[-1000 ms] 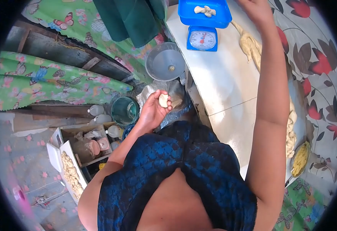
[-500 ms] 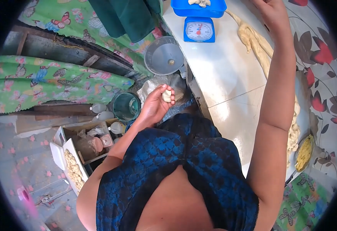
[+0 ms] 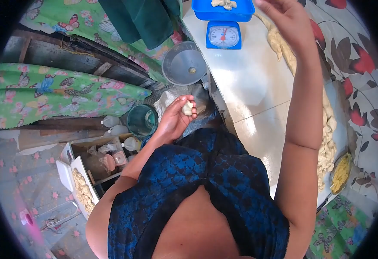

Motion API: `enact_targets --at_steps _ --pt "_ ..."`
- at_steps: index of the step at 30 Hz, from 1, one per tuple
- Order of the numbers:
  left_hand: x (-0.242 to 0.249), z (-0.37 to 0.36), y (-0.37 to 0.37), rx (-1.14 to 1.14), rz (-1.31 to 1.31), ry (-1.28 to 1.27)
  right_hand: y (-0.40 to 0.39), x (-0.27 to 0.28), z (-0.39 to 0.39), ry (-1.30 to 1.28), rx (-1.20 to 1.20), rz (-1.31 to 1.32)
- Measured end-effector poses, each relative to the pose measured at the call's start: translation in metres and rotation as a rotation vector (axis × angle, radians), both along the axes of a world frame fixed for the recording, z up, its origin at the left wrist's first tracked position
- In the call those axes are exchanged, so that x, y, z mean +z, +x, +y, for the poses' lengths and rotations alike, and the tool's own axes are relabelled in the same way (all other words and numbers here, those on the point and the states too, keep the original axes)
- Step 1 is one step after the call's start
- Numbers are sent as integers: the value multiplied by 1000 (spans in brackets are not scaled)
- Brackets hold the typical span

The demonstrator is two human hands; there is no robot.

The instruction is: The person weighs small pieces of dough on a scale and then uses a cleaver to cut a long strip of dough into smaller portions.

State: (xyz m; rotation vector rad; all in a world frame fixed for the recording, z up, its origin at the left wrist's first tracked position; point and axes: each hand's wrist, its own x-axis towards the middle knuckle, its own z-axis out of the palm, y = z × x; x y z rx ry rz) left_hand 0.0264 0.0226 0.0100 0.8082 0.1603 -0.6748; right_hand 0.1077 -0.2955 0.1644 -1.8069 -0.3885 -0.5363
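The left hand (image 3: 177, 120) curls around a dough piece (image 3: 187, 108) beyond the desk's (image 3: 258, 86) left edge. The outstretched right hand (image 3: 286, 21) hovers beside the blue scale tray (image 3: 230, 15), its grip impossible to tell.

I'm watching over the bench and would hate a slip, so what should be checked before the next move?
1. Left hand has a secure grip on its dough piece: ok, fingers curled around it.
2. Blue tray seated on the scale: ok, it is on top, with dough lumps in it.
3. Whole tray in view: not ok, the picture's top edge cuts it off.
4. Dial reading: cannot tell, too small to read exactly.
5. Right hand free of the tray: cannot tell, its fingers are close to the tray's right edge.
6. Long dough strip lying on the table: ok.
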Motion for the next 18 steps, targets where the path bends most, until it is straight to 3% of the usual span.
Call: enact_targets --at_steps 2,4,5,7,9,15,18 --pt "7 -6 -1 4 -9 -13 -13 -18 25 -145 52 83" --pt "12 -11 -3 -10 -83 73 -41 -28 65 -281 266 147" --pt "16 -14 -3 -8 -80 72 -47 -52 79 -385 359 32" --pt "21 -18 -1 -79 -125 65 -69 -71 106 -559 359 140" --pt "12 -15 4 -67 -131 36 -77 -90 117 -504 406 204" --pt "18 -17 8 46 -112 32 -95 -100 127 -325 223 82" --pt "18 -16 11 38 -118 13 -92 -106 127 -385 180 61"
